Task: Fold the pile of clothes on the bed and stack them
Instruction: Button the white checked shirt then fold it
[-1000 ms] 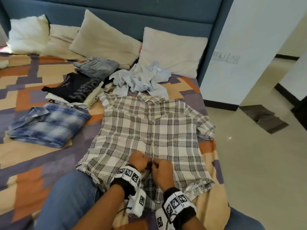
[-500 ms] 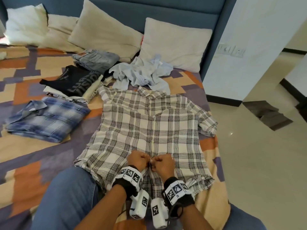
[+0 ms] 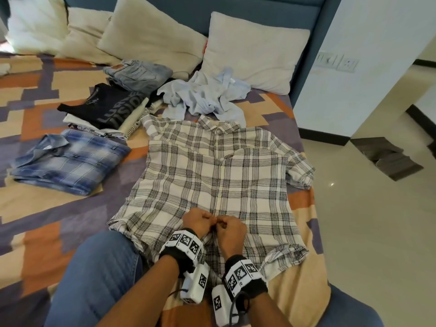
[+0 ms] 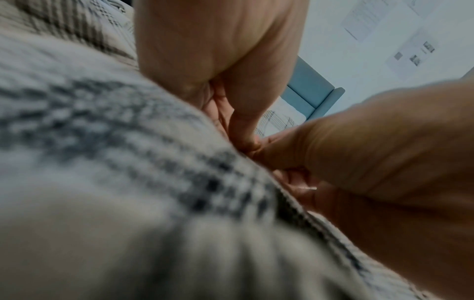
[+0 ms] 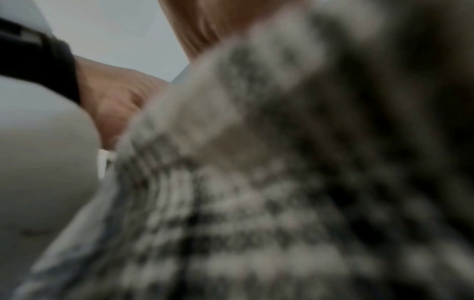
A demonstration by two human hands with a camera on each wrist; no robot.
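Right now the plaid shirt lies spread flat, front up, on the near right part of the bed, and you have both hands at its button line near the hem. Your left hand and right hand sit knuckle to knuckle, fingers curled, each pinching the cloth at the placket. In the left wrist view your fingertips meet over the fabric edge.

Beyond the collar lies a crumpled pale blue shirt, unfolded, just touching the plaid one. To the left sit the folded pieces: a blue checked shirt, well apart from the plaid one; a black printed tee on top of a small stack of light garments; and folded grey jeans behind it. Pillows lean on the blue headboard. Your jeans-clad knee covers the shirt's near left corner.

Whether a button is between your fingers cannot be made out: your knuckles hide it from the head view, and the right wrist view is blurred cloth only.

The shirt's long axis runs from you toward the headboard, collar far, hem near. Its short sleeves lie out to either side, the right one bunched at the bed's edge.
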